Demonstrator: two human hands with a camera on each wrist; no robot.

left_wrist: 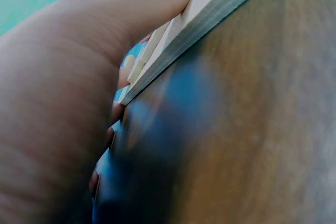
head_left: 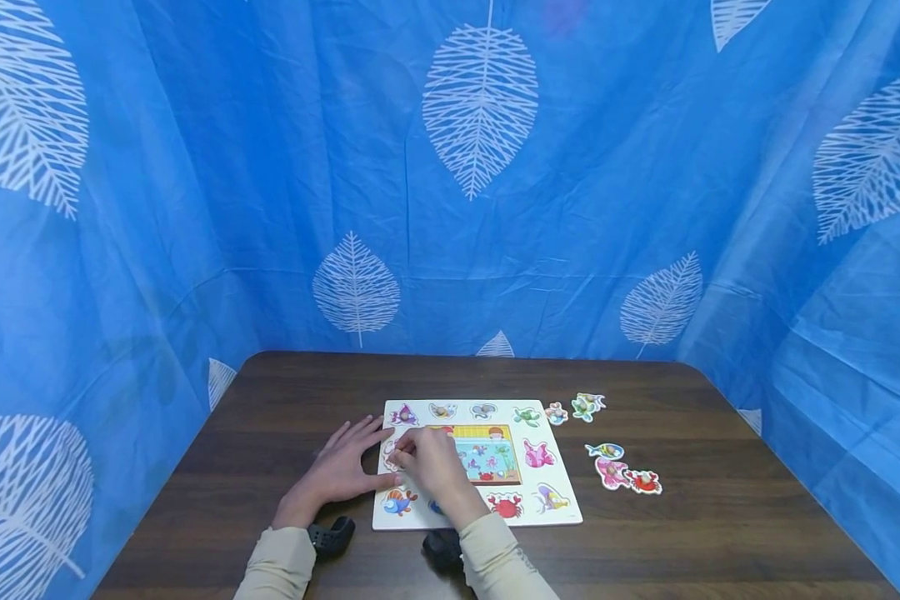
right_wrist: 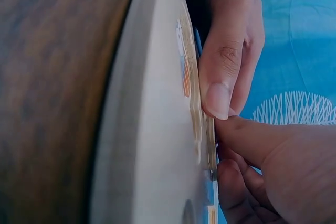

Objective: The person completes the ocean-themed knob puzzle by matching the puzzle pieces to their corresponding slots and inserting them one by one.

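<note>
A white wooden puzzle board [head_left: 507, 410] with sea-animal shapes around a central picture lies on the table. Over its left side, my right hand [head_left: 437, 467] pinches a small pinkish puzzle piece [head_left: 387, 454] between thumb and fingers; the fingers hide much of it. My left hand [head_left: 341, 468] lies spread along the board's left edge, its thumb on the board close to the right fingertips. In the right wrist view the left thumb [right_wrist: 218, 98] meets the right hand's fingers low over the board. The left wrist view shows the left thumb [left_wrist: 157, 1] over the board's edge.
Right of the board lie loose pieces: a red crab [head_left: 644, 482], a pink piece [head_left: 611, 473], a blue-and-yellow fish [head_left: 606, 451], a green turtle [head_left: 583, 407] overlapping another piece, and an orange-and-white one [head_left: 556, 413]. A blue leaf-patterned curtain [head_left: 450, 292] surrounds the dark wooden table [head_left: 690, 550].
</note>
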